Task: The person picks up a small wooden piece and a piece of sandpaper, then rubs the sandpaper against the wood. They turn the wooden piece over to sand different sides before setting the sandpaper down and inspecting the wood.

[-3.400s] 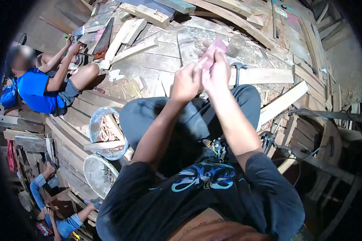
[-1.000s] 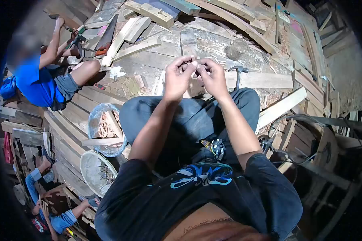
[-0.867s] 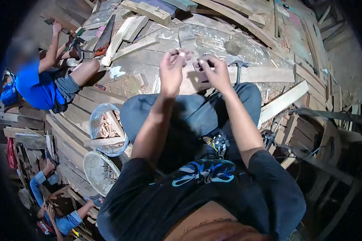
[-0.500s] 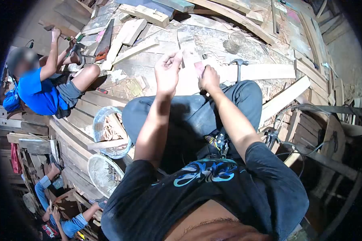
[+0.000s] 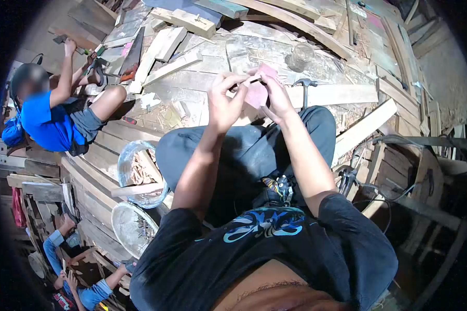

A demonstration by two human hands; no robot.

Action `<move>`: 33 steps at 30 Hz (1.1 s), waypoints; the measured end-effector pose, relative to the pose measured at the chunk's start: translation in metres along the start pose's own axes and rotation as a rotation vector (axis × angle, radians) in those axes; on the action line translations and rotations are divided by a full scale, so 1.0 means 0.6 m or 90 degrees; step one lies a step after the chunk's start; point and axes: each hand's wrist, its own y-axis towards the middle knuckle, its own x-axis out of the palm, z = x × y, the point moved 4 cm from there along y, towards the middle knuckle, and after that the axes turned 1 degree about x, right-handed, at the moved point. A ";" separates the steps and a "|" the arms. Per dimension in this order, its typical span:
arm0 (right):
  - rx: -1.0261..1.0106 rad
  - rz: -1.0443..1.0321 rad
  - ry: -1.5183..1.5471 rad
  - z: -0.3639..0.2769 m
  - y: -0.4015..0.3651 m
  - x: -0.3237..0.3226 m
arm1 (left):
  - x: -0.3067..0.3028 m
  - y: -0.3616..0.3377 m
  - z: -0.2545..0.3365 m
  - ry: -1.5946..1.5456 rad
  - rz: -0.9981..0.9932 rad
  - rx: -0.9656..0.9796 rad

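Observation:
My right hand (image 5: 278,98) is closed on a pink sheet (image 5: 256,95), which looks folded or bent; part of it shows above the fingers and part below. My left hand (image 5: 226,103) is up close beside it, with thumb and fingers pinched together. A small pale stick-like piece (image 5: 252,79) spans the gap between the fingertips of both hands. Its full shape is hidden. Just right of my right hand, a claw hammer (image 5: 305,89) lies across a pale board (image 5: 342,95).
Planks (image 5: 184,23) and offcuts lie beyond my hands, near a clear jar (image 5: 299,58). A bucket of wood scraps (image 5: 135,192) and a whitish basin (image 5: 127,225) stand left of me. One person in blue (image 5: 52,116) sits at left holding a tool; another works lower left.
My left hand has moved right and its fingers have closed in a pinch against my right hand. The pink sheet has been raised and turned between the hands.

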 end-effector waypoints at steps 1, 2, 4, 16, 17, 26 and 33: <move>0.001 -0.023 0.022 -0.004 -0.001 0.008 | 0.000 -0.001 0.005 0.006 -0.002 -0.016; 0.001 -0.046 0.044 -0.010 -0.003 0.016 | 0.001 0.000 0.012 0.011 -0.003 -0.031; -0.003 -0.070 0.090 -0.028 -0.013 0.048 | 0.003 -0.001 0.019 0.010 0.005 -0.044; -0.132 -0.017 -0.013 -0.021 -0.023 0.068 | 0.008 -0.009 0.028 -0.019 0.074 -0.042; -0.142 -0.008 -0.030 -0.023 -0.023 0.066 | 0.007 -0.009 0.029 0.002 0.076 -0.003; -0.174 0.000 0.117 -0.004 -0.009 0.079 | 0.014 -0.018 0.048 0.125 0.058 0.045; -0.207 0.044 0.073 -0.002 -0.015 0.096 | 0.001 -0.013 0.034 0.014 0.092 -0.003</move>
